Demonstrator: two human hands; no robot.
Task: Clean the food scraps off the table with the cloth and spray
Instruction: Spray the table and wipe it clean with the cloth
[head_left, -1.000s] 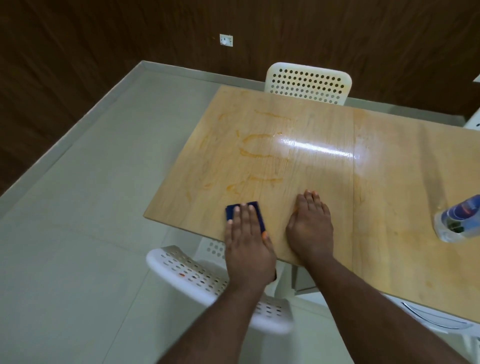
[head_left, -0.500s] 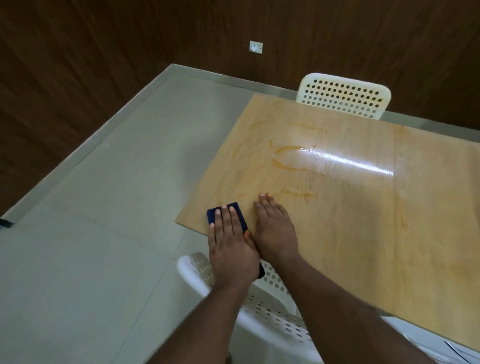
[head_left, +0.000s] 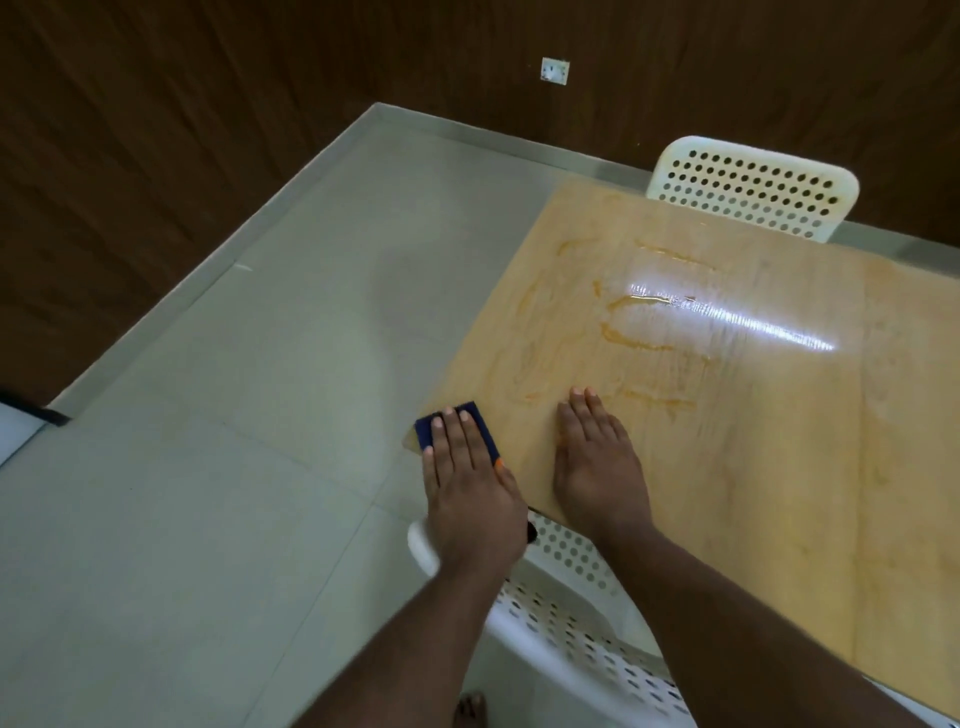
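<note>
At the near left corner of the surface (head_left: 779, 467), the left hand (head_left: 470, 488) presses flat, fingers straight, on the dark blue cloth (head_left: 457, 423), which sits right at that corner's edge. Just right of the cloth, the right hand (head_left: 597, 457) lies flat and empty on the wood. Beyond both hands, orange streaks (head_left: 649, 340) smear the surface toward the far white chair (head_left: 753, 189). Judging by these, wiping is far from finished. No spray is in view.
</note>
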